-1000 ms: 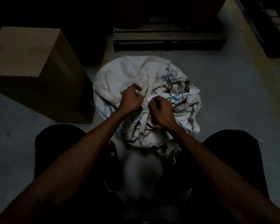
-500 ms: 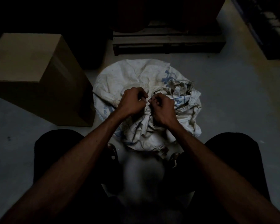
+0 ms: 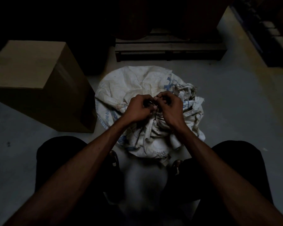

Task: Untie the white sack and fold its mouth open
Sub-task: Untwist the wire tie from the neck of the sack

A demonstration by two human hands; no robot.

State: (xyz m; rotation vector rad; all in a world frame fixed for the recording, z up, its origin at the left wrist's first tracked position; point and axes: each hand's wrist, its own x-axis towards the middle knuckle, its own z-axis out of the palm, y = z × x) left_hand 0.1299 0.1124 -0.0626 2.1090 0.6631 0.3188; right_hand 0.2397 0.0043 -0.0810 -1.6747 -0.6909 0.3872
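A white woven sack [image 3: 131, 84] with blue print stands on the floor between my knees, its mouth bunched together. My left hand [image 3: 138, 108] and my right hand [image 3: 170, 108] meet over the gathered mouth, fingers curled. Both pinch a thin dark tie string [image 3: 155, 115], which hangs down between the hands onto the crumpled cloth. The knot itself is hidden by my fingers.
A large cardboard box [image 3: 38, 82] stands on the floor just left of the sack. A dark wooden pallet [image 3: 170, 49] lies behind it. Dark shelving [image 3: 268, 33] runs along the far right. The scene is dim.
Both hands have risen slightly above the bunched mouth and come closer together. A dark string now hangs between them, where before they were gripping the cloth.
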